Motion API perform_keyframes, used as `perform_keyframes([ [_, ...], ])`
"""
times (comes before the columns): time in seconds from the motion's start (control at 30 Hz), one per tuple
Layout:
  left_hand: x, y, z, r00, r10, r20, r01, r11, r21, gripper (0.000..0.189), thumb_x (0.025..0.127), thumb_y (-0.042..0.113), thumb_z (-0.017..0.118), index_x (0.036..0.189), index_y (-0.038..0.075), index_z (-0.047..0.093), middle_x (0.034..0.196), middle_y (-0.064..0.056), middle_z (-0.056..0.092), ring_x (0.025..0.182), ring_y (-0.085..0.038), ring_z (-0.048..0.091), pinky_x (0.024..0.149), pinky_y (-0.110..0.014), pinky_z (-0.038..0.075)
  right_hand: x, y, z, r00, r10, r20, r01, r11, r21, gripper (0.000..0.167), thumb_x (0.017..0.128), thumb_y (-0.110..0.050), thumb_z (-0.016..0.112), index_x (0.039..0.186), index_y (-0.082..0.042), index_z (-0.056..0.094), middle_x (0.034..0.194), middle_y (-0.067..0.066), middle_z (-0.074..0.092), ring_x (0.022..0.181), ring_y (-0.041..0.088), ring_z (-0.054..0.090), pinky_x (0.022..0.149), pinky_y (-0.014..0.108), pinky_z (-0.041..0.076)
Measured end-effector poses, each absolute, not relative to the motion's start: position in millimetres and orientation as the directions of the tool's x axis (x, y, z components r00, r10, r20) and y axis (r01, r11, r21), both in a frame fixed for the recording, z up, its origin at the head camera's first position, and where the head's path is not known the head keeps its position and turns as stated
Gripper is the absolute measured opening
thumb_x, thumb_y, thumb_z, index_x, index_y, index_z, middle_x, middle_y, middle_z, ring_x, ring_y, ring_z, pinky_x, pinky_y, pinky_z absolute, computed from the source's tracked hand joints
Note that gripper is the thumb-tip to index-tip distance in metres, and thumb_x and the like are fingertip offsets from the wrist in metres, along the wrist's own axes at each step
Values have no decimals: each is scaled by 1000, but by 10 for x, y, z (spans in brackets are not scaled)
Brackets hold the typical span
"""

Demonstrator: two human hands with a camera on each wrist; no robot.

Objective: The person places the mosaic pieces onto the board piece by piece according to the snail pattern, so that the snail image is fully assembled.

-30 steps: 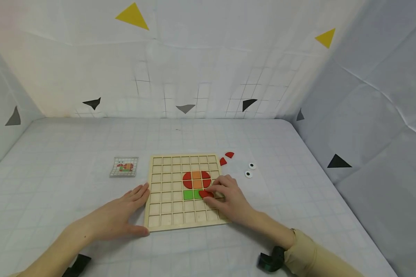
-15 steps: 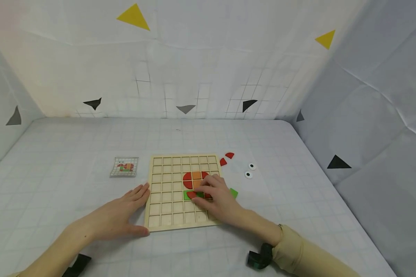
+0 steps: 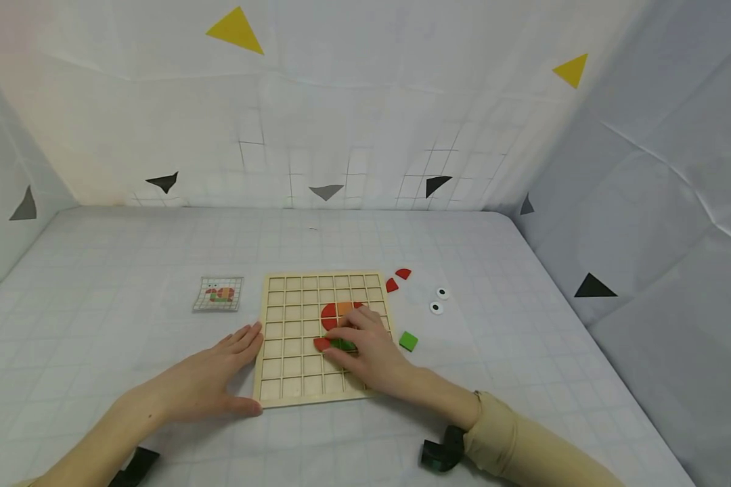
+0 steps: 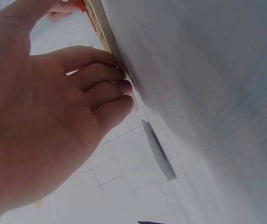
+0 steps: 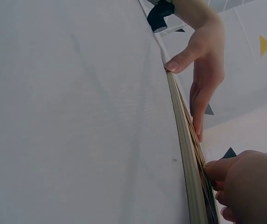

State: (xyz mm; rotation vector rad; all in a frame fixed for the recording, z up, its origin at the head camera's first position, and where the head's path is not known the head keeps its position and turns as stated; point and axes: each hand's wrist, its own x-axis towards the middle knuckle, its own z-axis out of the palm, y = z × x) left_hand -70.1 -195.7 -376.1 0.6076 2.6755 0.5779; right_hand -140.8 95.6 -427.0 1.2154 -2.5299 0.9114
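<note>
A wooden grid board (image 3: 285,370) lies on the white table in the head view. Straight fingers of my left hand (image 3: 219,375) rest against its left edge, with the thumb at the near corner. Over the middle of the grid, my right hand (image 3: 371,355) pinches a red quarter-circle piece (image 3: 320,344) between thumb and fingers. That piece is just left of the green pieces (image 3: 343,345) in the grid. Behind the hand, red pieces (image 3: 329,316) and an orange piece (image 3: 344,308) fill some cells, partly hidden by the fingers.
Right of the board lie a loose green square (image 3: 409,341), two red quarter-circle pieces (image 3: 403,274) and two white eye discs (image 3: 442,293). A small pattern card (image 3: 218,293) with a coloured picture lies left of it. White cloth walls stand behind and at the sides.
My right hand has moved left across the board with the red quarter-circle piece, uncovering the loose green square at the right. My left hand has stayed at the board's edge.
</note>
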Motion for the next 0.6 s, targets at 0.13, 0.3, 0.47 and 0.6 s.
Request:
perform_keyframes([
  [0.13,-707,-1952,-3761,-855,472,-214,333,817,470,110,78,61,76,154,-4,30,165,-18,18,151,-41,18,117,-59,28,-1403,905,-4260,-635,-646,425,-768,462,-445,21,89,-27,77,105,-13,78,96,-5,57,94,12,44,89,32,39],
  [0.3,-718,-1935,-3757,-852,486,-193,330,786,522,109,77,50,83,155,-2,28,167,-16,13,153,-38,17,116,-59,29,-1395,856,-4245,-628,-646,435,-775,464,-429,22,89,-26,77,105,-11,78,95,-4,57,92,13,43,87,31,38],
  [0.47,-729,-1917,-3741,-840,499,-211,302,755,583,106,77,45,84,156,0,29,167,-15,15,152,-38,20,114,-63,29,-1394,817,-4235,-637,-648,418,-767,479,-427,21,89,-27,77,104,-12,78,96,-4,57,93,13,46,88,31,40],
  [0.6,-735,-1912,-3743,-838,498,-222,289,751,593,105,77,45,83,156,0,29,166,-16,16,151,-38,21,114,-64,29,-1395,798,-4231,-637,-648,418,-767,480,-425,20,89,-26,77,103,-12,78,96,-5,57,95,14,48,89,32,41],
])
